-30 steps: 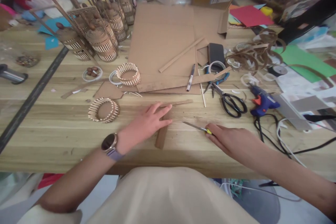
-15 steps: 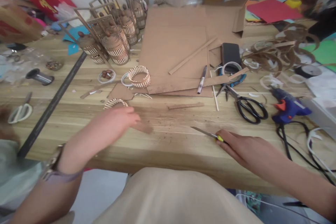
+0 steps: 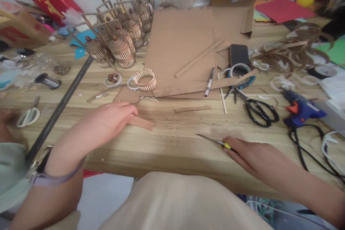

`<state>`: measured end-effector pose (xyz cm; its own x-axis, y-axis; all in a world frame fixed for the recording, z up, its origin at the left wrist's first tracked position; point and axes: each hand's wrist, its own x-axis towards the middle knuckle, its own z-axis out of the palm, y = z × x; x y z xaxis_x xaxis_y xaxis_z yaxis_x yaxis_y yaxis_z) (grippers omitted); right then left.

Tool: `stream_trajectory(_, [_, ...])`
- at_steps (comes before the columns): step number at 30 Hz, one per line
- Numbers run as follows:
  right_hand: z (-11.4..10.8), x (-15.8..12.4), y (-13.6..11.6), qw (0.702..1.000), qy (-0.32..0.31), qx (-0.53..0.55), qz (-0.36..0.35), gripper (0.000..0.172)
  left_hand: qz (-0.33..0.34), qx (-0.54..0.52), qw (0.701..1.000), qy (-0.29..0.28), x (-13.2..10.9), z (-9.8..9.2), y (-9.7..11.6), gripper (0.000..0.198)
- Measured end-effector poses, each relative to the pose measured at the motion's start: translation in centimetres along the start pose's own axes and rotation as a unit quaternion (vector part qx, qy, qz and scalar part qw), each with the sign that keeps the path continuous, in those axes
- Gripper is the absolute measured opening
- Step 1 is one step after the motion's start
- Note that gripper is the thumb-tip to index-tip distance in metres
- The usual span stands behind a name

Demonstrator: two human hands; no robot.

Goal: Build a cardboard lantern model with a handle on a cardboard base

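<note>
My left hand is closed on a short brown cardboard strip, whose free end points right just above or on the wooden table. In my right hand is a craft knife with a yellow part on its handle; its blade points left, apart from the strip. A thin cardboard piece lies on the wood between and beyond the hands. Past my left hand, a slatted ring rests beside a roll of tape and a cut cardboard piece.
Several slatted lanterns with handles stand at the back left. Cardboard sheets bear a marker. Black-handled scissors and a blue glue gun lie right. A black bar crosses the left; another person's sleeve is beyond it.
My left hand has shifted slightly left and up with the strip, and now hides the second slatted ring beside it. My right hand with the knife has hardly moved. The view has shifted slightly.
</note>
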<state>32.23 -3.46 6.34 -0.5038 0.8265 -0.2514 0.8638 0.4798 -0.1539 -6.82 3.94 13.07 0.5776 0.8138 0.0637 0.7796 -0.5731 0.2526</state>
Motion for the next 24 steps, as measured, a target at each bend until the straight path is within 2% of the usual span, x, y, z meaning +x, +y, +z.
stream_trajectory(2, [-0.5,-0.1,0.1,1.0,-0.003,-0.016,0.008,0.025,0.011,-0.033,0.998,-0.059,0.9,1.6,1.6,0.025])
stream_trajectory(5, [-1.2,-0.2,0.3,0.999,-0.011,-0.033,0.024,0.023,0.011,-0.121,0.989,-0.085,1.9,6.0,4.1,0.02])
stream_trajectory(8, [-1.4,-0.3,0.1,0.998,-0.036,-0.044,0.029,0.023,0.015,-0.118,0.992,-0.034,1.9,10.3,5.6,0.015])
stream_trajectory(10, [-1.6,-0.1,-0.2,0.997,-0.061,-0.049,0.021,0.022,0.025,-0.074,0.997,0.009,1.5,11.9,5.7,0.017])
stream_trajectory(12, [-1.9,0.4,-0.9,0.995,-0.086,-0.054,0.015,0.02,0.037,-0.051,0.997,0.033,1.1,12.4,5.6,0.023])
stream_trajectory(14, [-2.4,1.2,-1.6,0.992,-0.108,-0.062,0.019,0.018,0.056,-0.055,0.997,0.027,0.8,12.6,5.4,0.025])
stream_trajectory(18, [-3.2,3.2,-3.0,0.986,-0.144,-0.081,0.016,0.017,0.073,-0.091,0.993,0.017,1.1,13.1,5.2,0.018])
stream_trajectory(24, [-2.8,5.1,-4.0,0.986,-0.133,-0.095,-0.026,0.012,0.074,-0.151,0.985,0.042,1.5,14.2,4.7,0.019])
